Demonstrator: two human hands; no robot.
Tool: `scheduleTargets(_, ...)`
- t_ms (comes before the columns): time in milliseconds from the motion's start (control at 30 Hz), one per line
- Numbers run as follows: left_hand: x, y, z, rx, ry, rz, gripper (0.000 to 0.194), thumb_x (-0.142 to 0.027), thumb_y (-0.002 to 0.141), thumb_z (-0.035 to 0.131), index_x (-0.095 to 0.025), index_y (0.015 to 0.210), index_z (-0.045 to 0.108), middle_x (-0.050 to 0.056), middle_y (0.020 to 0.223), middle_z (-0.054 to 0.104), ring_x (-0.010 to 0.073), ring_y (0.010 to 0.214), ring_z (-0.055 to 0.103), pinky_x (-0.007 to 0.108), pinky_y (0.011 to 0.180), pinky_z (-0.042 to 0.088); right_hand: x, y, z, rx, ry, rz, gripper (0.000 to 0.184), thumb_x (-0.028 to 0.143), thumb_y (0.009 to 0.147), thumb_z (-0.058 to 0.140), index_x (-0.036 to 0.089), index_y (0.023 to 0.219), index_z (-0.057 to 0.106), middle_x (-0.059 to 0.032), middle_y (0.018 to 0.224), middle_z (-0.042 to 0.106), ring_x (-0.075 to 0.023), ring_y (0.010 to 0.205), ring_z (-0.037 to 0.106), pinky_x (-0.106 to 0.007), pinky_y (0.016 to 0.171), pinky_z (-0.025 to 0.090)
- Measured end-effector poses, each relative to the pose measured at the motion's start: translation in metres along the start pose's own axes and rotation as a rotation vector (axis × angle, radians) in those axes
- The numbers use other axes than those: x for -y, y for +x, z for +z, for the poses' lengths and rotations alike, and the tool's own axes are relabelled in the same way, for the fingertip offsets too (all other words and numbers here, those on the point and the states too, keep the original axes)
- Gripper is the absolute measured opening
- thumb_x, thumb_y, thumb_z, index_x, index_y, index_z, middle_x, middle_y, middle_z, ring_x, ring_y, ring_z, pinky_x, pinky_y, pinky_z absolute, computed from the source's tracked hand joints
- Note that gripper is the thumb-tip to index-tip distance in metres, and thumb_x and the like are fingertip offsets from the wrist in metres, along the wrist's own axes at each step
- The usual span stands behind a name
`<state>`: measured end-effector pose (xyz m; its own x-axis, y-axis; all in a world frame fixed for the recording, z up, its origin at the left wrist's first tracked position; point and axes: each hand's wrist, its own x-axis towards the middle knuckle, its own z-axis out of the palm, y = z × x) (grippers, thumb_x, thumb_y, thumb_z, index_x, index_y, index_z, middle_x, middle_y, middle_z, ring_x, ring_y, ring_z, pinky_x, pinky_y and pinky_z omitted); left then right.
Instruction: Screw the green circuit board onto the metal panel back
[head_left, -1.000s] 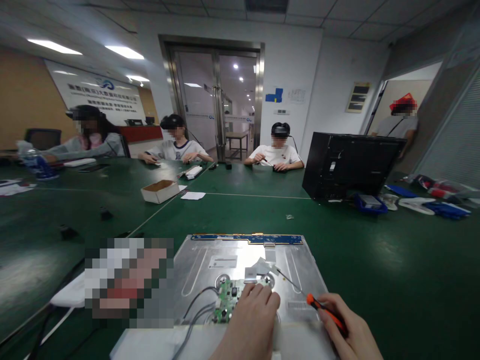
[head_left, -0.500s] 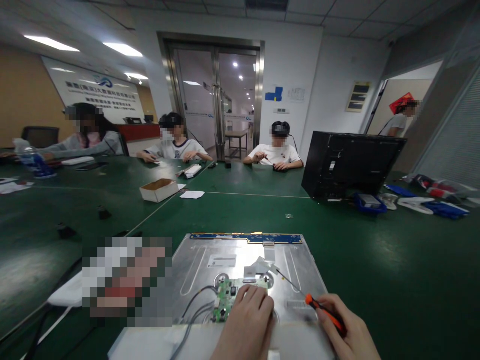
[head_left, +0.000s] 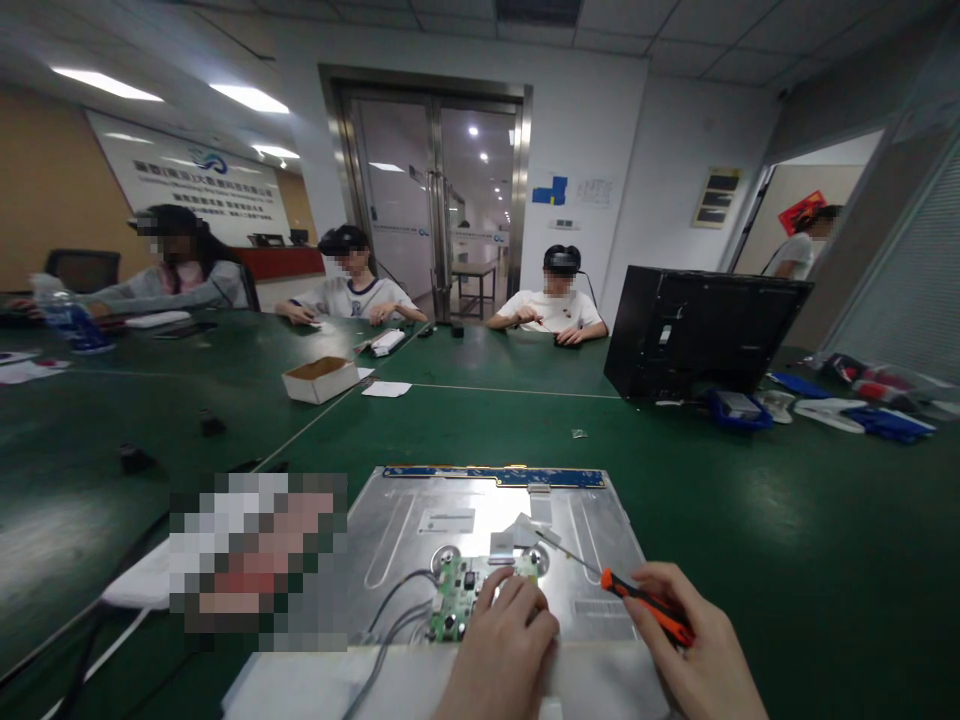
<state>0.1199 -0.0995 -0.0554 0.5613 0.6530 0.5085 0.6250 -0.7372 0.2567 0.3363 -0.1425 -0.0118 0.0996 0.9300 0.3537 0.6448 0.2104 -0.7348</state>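
Observation:
A metal display panel (head_left: 405, 510) lies flat in front of me, with a blue circuit strip (head_left: 442, 475) along its far edge. On its near half sits a green circuit board (head_left: 450, 610) with dark cables attached at its left side. My left hand (head_left: 506, 635) is closed over the right part of this board, its fingers curled and covering it. A screwdriver (head_left: 649, 605) with an orange and black handle is gripped in my right hand (head_left: 697, 640). Its shaft slants up and left, the tip near a loose flat ribbon by the board's far right corner.
A white sheet (head_left: 300, 690) lies at the panel's near edge. Cables and a blurred-out object are to the left. Farther off are a small open box (head_left: 321, 380), a black monitor (head_left: 705, 330) and a blue tray (head_left: 739, 408). Several people sit across the green table (head_left: 510, 420).
My right hand has raised the screwdriver slightly and shifted it left, its tip moving away from me. My left hand stays on the circuit board, with its fingers shifted slightly.

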Motion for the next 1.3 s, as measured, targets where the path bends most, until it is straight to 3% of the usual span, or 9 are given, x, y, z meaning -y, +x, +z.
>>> scheduleTargets(200, 0.0, -0.003, -0.005, -0.088, -0.031, -0.01, 0.015, -0.01, 0.081, 0.053, -0.022, 0.075, 0.06, 0.002, 0.073, 0.058, 0.0212, 0.077, 0.053, 0.045, 0.092, 0.038, 0.015, 0.006, 0.009, -0.068, 0.055, -0.012, 0.027, 0.047, 0.087, 0.055, 0.022, 0.092, 0.063, -0.0034, 0.076, 0.069, -0.0191, 0.069, 0.066, -0.026, 0.062, 0.052)
scheduleTargets(467, -0.003, -0.001, -0.015, -0.097, -0.087, -0.05, 0.02, -0.005, 0.08, 0.047, -0.022, 0.08, 0.057, 0.002, 0.073, 0.061, 0.0216, 0.077, 0.054, 0.042, 0.085, 0.04, 0.04, 0.034, 0.001, 0.008, -0.006, -0.078, 0.02, 0.038, 0.089, 0.054, 0.022, 0.099, 0.059, -0.0041, 0.084, 0.07, -0.0193, 0.074, 0.068, -0.026, 0.061, 0.053)
scheduleTargets(600, 0.0, -0.006, -0.01, -0.039, -0.053, -0.036, 0.02, -0.004, 0.078, 0.048, -0.022, 0.083, 0.057, 0.003, 0.076, 0.063, 0.0224, 0.08, 0.056, 0.042, 0.088, 0.04, 0.055, 0.046, -0.002, -0.027, -0.015, -0.122, 0.018, 0.037, 0.088, 0.055, 0.022, 0.097, 0.059, -0.0031, 0.083, 0.07, -0.018, 0.071, 0.068, -0.026, 0.06, 0.053)
scheduleTargets(733, 0.0, -0.01, 0.002, -0.171, 0.039, -0.011, 0.018, -0.005, 0.08, 0.049, -0.022, 0.078, 0.056, 0.002, 0.073, 0.062, 0.0216, 0.076, 0.056, 0.041, 0.09, 0.04, 0.066, 0.05, -0.005, -0.056, -0.017, -0.142, 0.019, 0.039, 0.089, 0.056, 0.022, 0.098, 0.059, -0.003, 0.081, 0.07, -0.0181, 0.07, 0.068, -0.025, 0.059, 0.053)
scheduleTargets(933, -0.002, -0.007, 0.008, -0.348, 0.094, 0.033, 0.024, -0.009, 0.091, 0.044, -0.02, 0.073, 0.056, 0.0, 0.07, 0.058, 0.0187, 0.071, 0.054, 0.038, 0.087, 0.04, 0.062, 0.049, -0.007, -0.005, -0.075, -0.156, 0.021, 0.041, 0.089, 0.055, 0.024, 0.1, 0.059, -0.0018, 0.081, 0.07, -0.0176, 0.069, 0.068, -0.026, 0.059, 0.053)
scheduleTargets(1300, -0.007, 0.002, 0.005, -0.344, 0.09, -0.021, 0.028, -0.008, 0.091, 0.039, -0.021, 0.072, 0.055, 0.0, 0.07, 0.057, 0.0189, 0.073, 0.053, 0.039, 0.091, 0.037, 0.063, 0.053, -0.012, 0.099, -0.159, -0.176, 0.019, 0.039, 0.087, 0.057, 0.025, 0.099, 0.059, -0.0017, 0.081, 0.071, -0.0188, 0.069, 0.069, -0.026, 0.057, 0.053)
